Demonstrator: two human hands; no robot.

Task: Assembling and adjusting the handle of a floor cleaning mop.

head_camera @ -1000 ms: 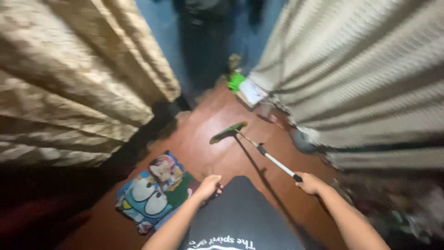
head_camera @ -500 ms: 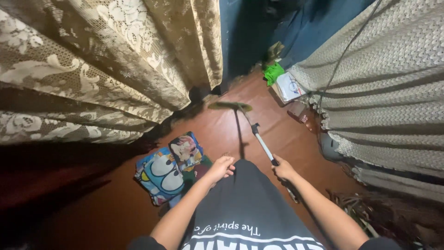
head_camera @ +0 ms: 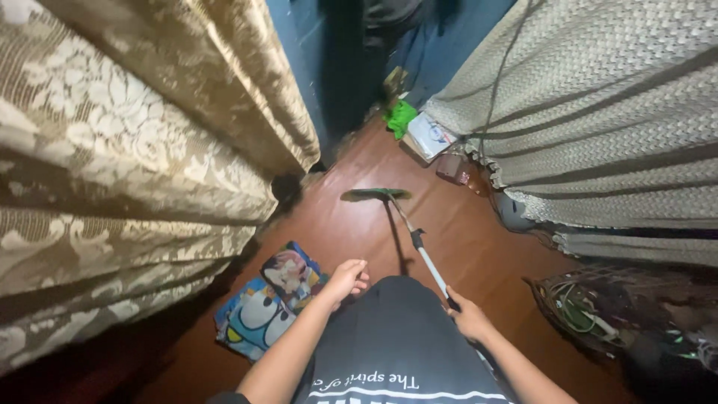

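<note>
My right hand (head_camera: 470, 317) grips the dark end of a long white-handled broom (head_camera: 413, 238). Its green head (head_camera: 376, 194) rests on the reddish-brown floor (head_camera: 456, 232) ahead of me. My left hand (head_camera: 346, 280) hangs loosely over the front of my black shirt, fingers curled, holding nothing. It hovers just right of a colourful cartoon-print mat (head_camera: 271, 300) lying on the floor.
A patterned beige curtain (head_camera: 127, 157) hangs on the left and a woven beige cloth (head_camera: 598, 127) on the right, leaving a narrow passage. A green cloth (head_camera: 401, 117), a white packet (head_camera: 432, 135) and a small pink container (head_camera: 453, 167) lie far ahead. A tangle of wires (head_camera: 591, 310) sits right.
The view has shifted forward along the passage. The broom head has swung from lying angled to the left toward a spot straight ahead, and my right hand has drawn closer to my body.
</note>
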